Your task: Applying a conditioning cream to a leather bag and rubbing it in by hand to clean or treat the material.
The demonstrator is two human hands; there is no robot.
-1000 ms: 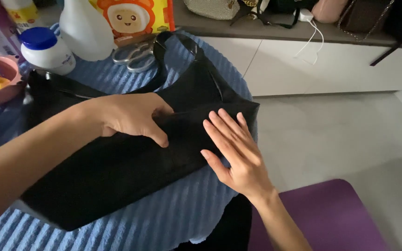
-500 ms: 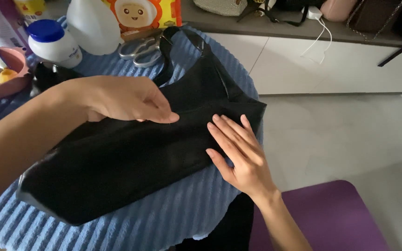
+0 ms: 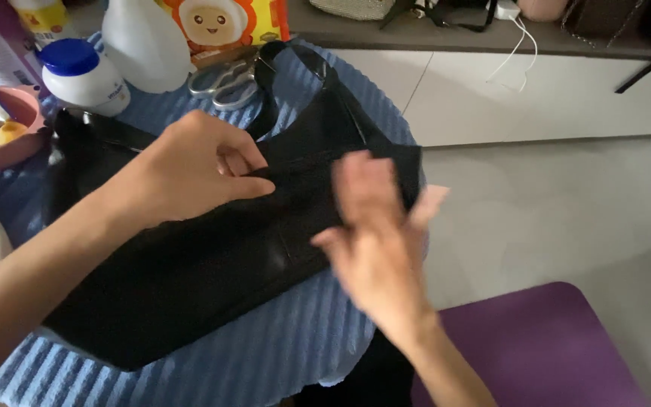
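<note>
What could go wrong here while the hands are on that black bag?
The scissors lie right behind the black bag, near its strap; a tug on the bag might drag them along. The white bottle and blue-capped jar stand close by and could tip if the bag slides. The right hand is blurred, so it is moving fast, while the left hand pinches the bag's top edge.

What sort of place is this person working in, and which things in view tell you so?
Probably a room at home: a small table under a blue ribbed cloth, a low white cabinet with bags and a charger cable on top, and a purple mat on the tiled floor.
</note>
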